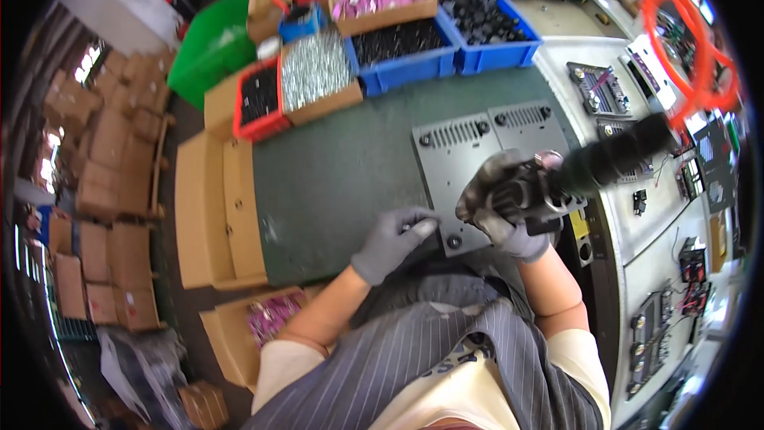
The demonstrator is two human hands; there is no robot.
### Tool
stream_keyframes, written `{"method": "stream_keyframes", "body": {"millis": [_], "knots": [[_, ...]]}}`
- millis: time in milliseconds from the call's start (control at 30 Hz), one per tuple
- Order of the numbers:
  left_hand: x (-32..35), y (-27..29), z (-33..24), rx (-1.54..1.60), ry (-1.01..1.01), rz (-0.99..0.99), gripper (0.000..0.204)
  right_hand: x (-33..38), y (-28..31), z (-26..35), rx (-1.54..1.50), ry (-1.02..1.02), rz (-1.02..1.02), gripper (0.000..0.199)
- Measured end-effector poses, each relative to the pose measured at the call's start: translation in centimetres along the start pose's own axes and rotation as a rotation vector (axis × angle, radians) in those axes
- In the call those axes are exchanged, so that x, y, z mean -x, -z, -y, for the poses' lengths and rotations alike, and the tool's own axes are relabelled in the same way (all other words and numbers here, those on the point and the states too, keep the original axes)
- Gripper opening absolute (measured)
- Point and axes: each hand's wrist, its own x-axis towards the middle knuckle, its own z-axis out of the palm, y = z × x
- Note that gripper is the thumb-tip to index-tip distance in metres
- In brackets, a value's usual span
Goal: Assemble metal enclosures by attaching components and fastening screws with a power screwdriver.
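Observation:
My right hand, in a grey glove with dark fingers, is wrapped round a black power screwdriver whose thick ribbed body points up and to the right. The tool is over two grey metal panels lying side by side, with vent slots and round black feet at their corners. Its tip is hidden by the hand and tool. Just left of the near panel edge, my left hand, in a grey glove, is closed with the thumb against the curled fingers. What it may hold is too small to make out.
Behind the green tabletop stand blue bins of black parts, a red bin and a carton of silver screws. An open carton is at left. Coiled orange hose hangs right, above a bench with electronic units.

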Motion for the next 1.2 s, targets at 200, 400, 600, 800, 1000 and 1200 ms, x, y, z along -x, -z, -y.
{"method": "stream_keyframes", "body": {"millis": [200, 400, 600, 800, 1000, 1200], "knots": [[-1.4, -0.2, -3.3, 0.619, 0.252, 0.276, 0.053, -3.4, 0.6, 0.0, 0.282, 0.665, 0.258, 0.035], [-3.7, 0.4, -0.5, 0.847, 0.411, -0.176, 0.048, -0.2, 1.0, 0.1, 0.412, -0.057, 0.178, 0.046], [-4.7, 3.4, 0.3, 0.175, 0.183, 0.010, 0.051, -0.1, 1.5, -1.5, -0.131, -0.694, 0.222, 0.042], [-10.5, 10.2, -2.0, -0.488, 0.196, -0.092, 0.040, -0.8, 5.0, -4.1, -0.259, -0.863, 0.151, 0.025], [-20.8, 20.9, 0.1, 0.010, 0.215, -0.349, 0.042, 0.1, 5.0, -5.2, -0.157, -0.645, 0.162, 0.042], [-23.9, 27.2, 4.0, 0.284, 0.284, -0.435, 0.022, -0.1, 5.1, -5.9, -0.358, -0.599, 0.090, 0.058]]}}
